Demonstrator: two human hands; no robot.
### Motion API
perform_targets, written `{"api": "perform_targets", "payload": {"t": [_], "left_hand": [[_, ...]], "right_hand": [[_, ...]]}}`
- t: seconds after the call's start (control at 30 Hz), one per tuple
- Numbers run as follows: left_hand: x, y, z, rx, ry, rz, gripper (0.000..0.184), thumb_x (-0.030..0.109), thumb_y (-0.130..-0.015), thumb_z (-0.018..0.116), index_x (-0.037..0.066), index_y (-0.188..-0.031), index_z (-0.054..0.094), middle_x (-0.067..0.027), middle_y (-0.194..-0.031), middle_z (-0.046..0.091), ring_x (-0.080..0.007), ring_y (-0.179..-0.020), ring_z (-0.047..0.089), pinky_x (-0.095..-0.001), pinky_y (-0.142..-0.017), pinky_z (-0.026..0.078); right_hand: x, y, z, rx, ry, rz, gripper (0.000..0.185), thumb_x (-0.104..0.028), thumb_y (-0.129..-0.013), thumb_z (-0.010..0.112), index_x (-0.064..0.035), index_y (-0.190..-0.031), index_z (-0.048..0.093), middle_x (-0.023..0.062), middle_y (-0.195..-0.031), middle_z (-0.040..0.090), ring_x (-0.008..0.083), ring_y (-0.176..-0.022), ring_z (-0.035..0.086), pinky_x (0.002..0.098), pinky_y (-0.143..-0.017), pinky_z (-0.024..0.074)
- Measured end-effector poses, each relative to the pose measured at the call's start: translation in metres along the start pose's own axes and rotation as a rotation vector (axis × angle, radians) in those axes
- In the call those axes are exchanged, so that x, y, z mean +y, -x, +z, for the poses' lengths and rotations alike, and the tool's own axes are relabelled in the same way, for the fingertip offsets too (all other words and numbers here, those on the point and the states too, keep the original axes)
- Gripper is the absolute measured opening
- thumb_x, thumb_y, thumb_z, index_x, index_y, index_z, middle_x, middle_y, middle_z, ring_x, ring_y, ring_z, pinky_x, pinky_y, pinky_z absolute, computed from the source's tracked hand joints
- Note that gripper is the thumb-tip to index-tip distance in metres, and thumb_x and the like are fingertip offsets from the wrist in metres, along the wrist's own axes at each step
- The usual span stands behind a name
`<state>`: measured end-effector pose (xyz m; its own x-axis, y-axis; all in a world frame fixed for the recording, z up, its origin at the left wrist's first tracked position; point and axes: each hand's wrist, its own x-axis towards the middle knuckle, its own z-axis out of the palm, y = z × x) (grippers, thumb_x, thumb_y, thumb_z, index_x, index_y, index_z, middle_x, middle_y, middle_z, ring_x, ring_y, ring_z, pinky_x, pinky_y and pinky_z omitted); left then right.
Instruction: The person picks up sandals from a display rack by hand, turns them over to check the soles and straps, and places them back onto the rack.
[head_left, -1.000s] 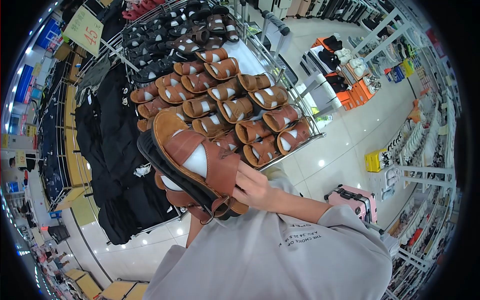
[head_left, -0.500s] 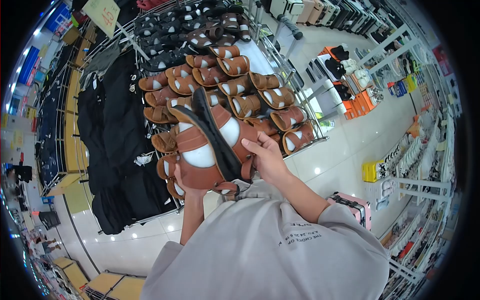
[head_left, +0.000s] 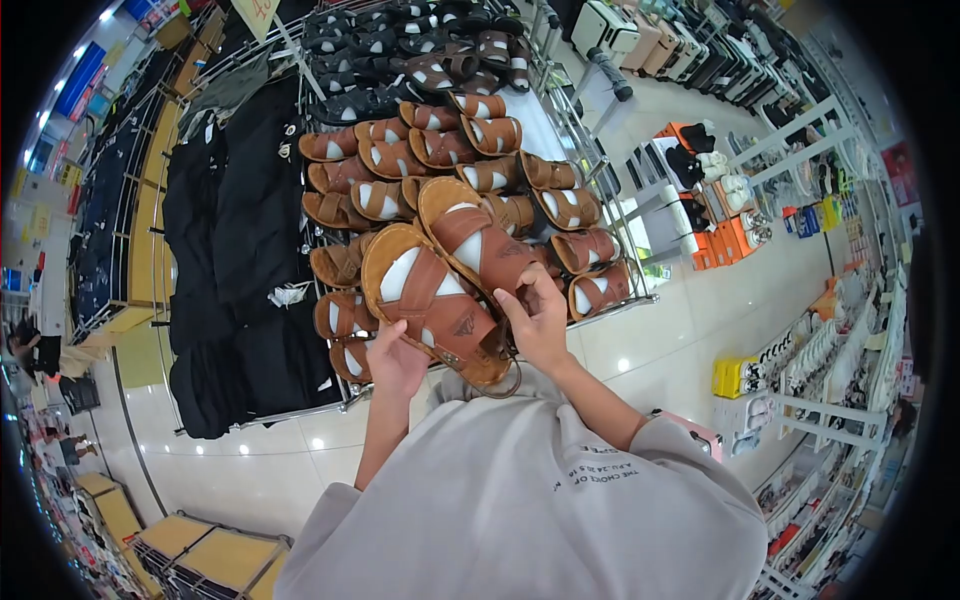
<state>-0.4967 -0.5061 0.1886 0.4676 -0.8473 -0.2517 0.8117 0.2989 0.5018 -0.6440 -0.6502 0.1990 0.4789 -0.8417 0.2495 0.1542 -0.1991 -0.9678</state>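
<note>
I hold a pair of brown sandals in front of me, their tops and tan insoles facing up and white filler under the straps. My left hand (head_left: 396,362) is closed on the edge of the left sandal (head_left: 425,290). The right sandal (head_left: 485,240) is in my right hand (head_left: 537,325), thumb on the upper and fingers curled round its side. The two sandals sit side by side, toes pointing away from me. Behind them, rows of similar brown sandals (head_left: 385,158) lie on a display rack.
Black sandals (head_left: 365,100) fill the rack's far end. Folded black clothes (head_left: 250,260) lie to its left, and a metal rail (head_left: 600,310) edges the near right. Orange shoe boxes (head_left: 725,240) and suitcases (head_left: 690,60) stand on the right. A pink suitcase (head_left: 700,436) is beside me.
The sandals were turned on their sides, black soles facing each other; now they are rotated so their tops and insoles face up, side by side. The view has shifted slightly.
</note>
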Motion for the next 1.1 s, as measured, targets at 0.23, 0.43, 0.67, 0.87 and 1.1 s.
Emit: {"api": "perform_targets", "payload": {"t": [0.23,0.43,0.67,0.87,1.1], "left_hand": [[0.042,-0.001,-0.015,0.152,-0.135,-0.018,0.057,0.045,-0.099,0.048,0.005,-0.14,0.043,-0.0096,-0.138,0.053,-0.0264,-0.129,0.05,-0.0445,-0.109,0.039],[0.058,-0.009,-0.022,0.248,-0.438,-0.105,0.055,0.043,-0.098,0.05,0.006,-0.139,0.043,-0.0086,-0.136,0.053,-0.0232,-0.126,0.051,-0.0411,-0.108,0.04],[0.061,-0.025,-0.055,0.342,-0.476,-0.172,0.042,0.027,-0.093,0.051,0.004,-0.128,0.054,-0.0083,-0.123,0.061,-0.0205,-0.115,0.058,-0.0368,-0.101,0.044],[0.081,-0.021,-0.044,0.252,-0.641,-0.196,0.039,0.009,-0.08,0.052,-0.003,-0.116,0.06,-0.0099,-0.115,0.064,-0.0202,-0.104,0.063,-0.0312,-0.09,0.05],[0.109,-0.034,-0.043,0.098,-0.853,-0.508,0.054,0.0,-0.077,0.051,-0.002,-0.131,0.055,-0.0137,-0.122,0.062,-0.0221,-0.109,0.062,-0.0302,-0.093,0.051]], "right_hand": [[0.001,0.013,-0.004,-0.121,0.237,-0.02,0.022,0.001,-0.08,0.07,-0.0038,-0.086,0.05,0.0081,-0.08,0.05,0.0192,-0.066,0.051,0.0291,-0.059,0.041],[0.01,0.031,-0.003,-0.123,0.342,0.037,0.02,-0.003,-0.079,0.071,-0.0039,-0.087,0.053,0.0112,-0.079,0.055,0.0309,-0.067,0.056,0.0356,-0.06,0.0456],[0.004,0.024,-0.001,-0.161,0.36,-0.133,0.02,0.003,-0.081,0.069,-0.0021,-0.088,0.051,0.0092,-0.083,0.052,0.0174,-0.064,0.05,0.028,-0.056,0.0402],[0.011,0.02,-0.001,-0.336,0.276,-0.095,0.02,0.003,-0.081,0.066,-0.0006,-0.092,0.05,0.016,-0.087,0.053,0.0369,-0.078,0.054,0.0387,-0.067,0.0446],[0.009,0.019,0.006,-0.515,0.225,-0.155,0.02,0.005,-0.081,0.063,-0.0006,-0.094,0.049,0.0163,-0.088,0.051,0.0384,-0.079,0.054,0.0418,-0.068,0.045]]}}
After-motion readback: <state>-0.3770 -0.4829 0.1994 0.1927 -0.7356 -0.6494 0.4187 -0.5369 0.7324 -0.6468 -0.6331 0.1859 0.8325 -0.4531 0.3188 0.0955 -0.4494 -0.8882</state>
